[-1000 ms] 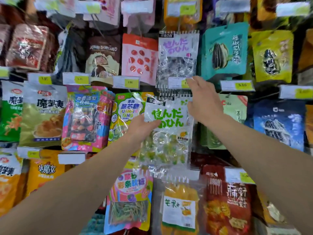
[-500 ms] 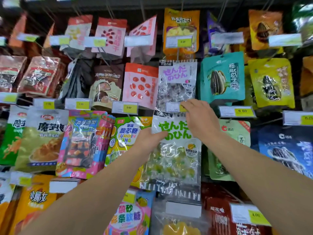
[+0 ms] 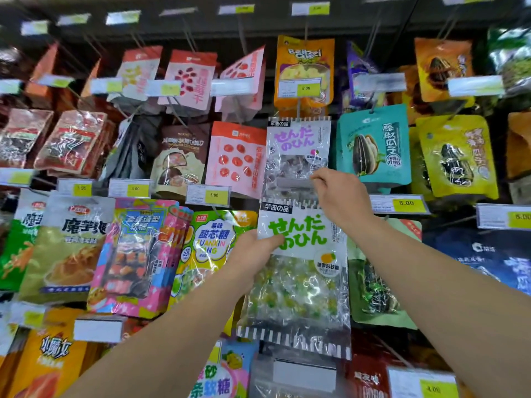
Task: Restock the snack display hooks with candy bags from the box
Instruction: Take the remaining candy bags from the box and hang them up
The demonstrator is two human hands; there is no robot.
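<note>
a: while your left hand (image 3: 253,254) grips the green-lettered candy bag (image 3: 301,271) by its left edge, thumb over the front, where does that bag sit?

b: it hangs upright at the middle of the display, just below the purple-lettered bag (image 3: 297,156), between the lime sour-candy bag (image 3: 212,242) and your right arm.

a: and your right hand (image 3: 340,196)?

b: your fingers are curled at the bag's top edge, pinching near a grey price-tag holder (image 3: 293,183). you can't tell whether the bag is on the hook. a teal seed bag (image 3: 373,145) hangs just right of your hand.
</note>
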